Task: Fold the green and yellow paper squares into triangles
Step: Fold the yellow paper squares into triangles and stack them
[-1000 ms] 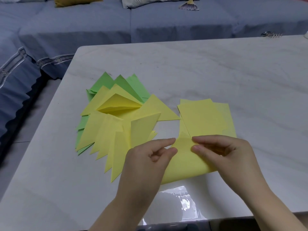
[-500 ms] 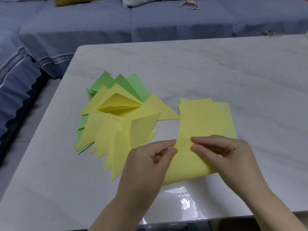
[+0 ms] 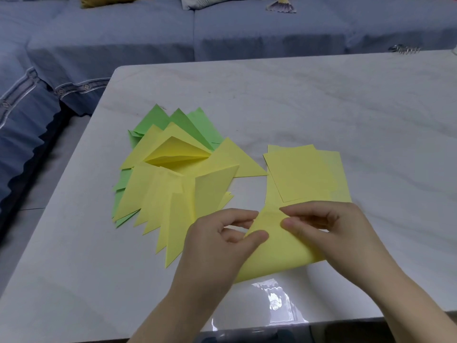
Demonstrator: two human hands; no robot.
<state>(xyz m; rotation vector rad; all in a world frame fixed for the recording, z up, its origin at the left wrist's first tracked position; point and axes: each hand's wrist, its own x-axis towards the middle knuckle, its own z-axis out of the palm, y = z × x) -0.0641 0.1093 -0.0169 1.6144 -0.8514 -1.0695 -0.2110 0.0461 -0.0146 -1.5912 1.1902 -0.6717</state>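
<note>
A yellow paper square (image 3: 277, 253) is bent over on itself near the table's front edge, its fold still rounded. My left hand (image 3: 217, 241) pinches its upper left corner between thumb and fingers. My right hand (image 3: 329, 226) pinches the paper's top edge just to the right, fingertips close to the left hand's. Behind my right hand lies a small stack of flat yellow squares (image 3: 304, 172). To the left spreads a pile of folded yellow triangles (image 3: 173, 184) over folded green triangles (image 3: 188, 122).
The white marble table (image 3: 321, 100) reaches far back and right. A bright glare patch (image 3: 274, 298) lies on its front edge. A blue sofa (image 3: 123, 45) runs behind and to the left, with a small metal object (image 3: 405, 49) at the table's far right edge.
Both hands hold almost the same place. My left thumb has slid a little along the paper's corner, and the fingertips have drawn the top edges closer together.
</note>
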